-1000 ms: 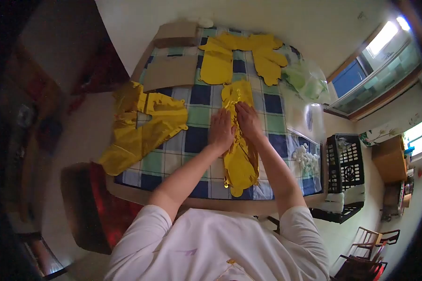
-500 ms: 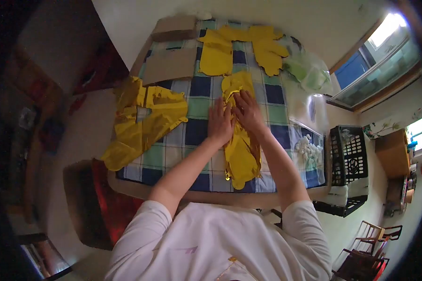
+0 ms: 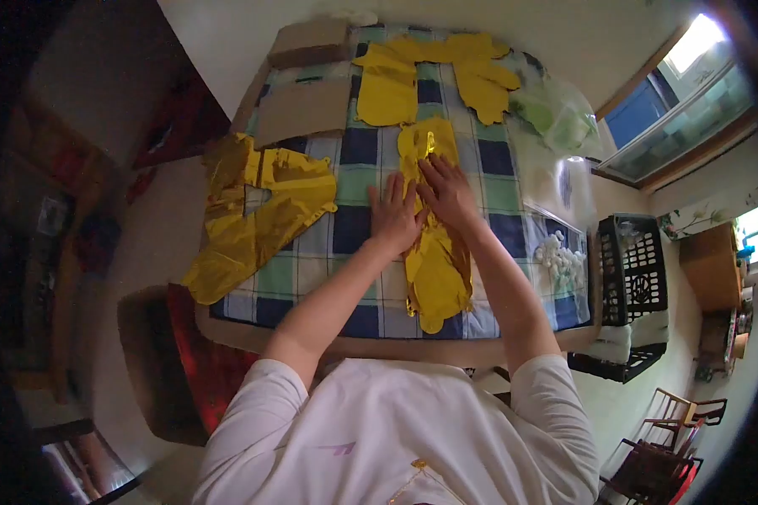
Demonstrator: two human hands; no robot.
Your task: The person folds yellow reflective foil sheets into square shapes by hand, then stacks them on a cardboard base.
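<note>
A long gold foil balloon (image 3: 439, 282), flat and creased, lies lengthwise on the checked cloth (image 3: 358, 240) in front of me. My left hand (image 3: 396, 217) rests on its left edge, fingers stretched forward and slightly spread. On its middle lies my right hand (image 3: 448, 195), palm down with the fingers extended. Neither hand grips anything. The foil directly beneath the hands is hidden. Left of them another gold foil balloon (image 3: 290, 189) is spread flat, with a small gap in its shape. Beyond the hands lies a further gold foil piece (image 3: 387, 88), arched across the far side.
Cardboard pieces (image 3: 301, 114) lie at the table's far left. Clear plastic packaging (image 3: 564, 122) is at the far right, with a bag of small white items (image 3: 560, 257) nearer me. A black plastic crate (image 3: 632, 278) stands beside the table's right edge.
My right hand has slid slightly right and nearer me along the foil, its fingers now flatter. My left hand remains beside it with its fingers more spread. The view has shifted slightly.
</note>
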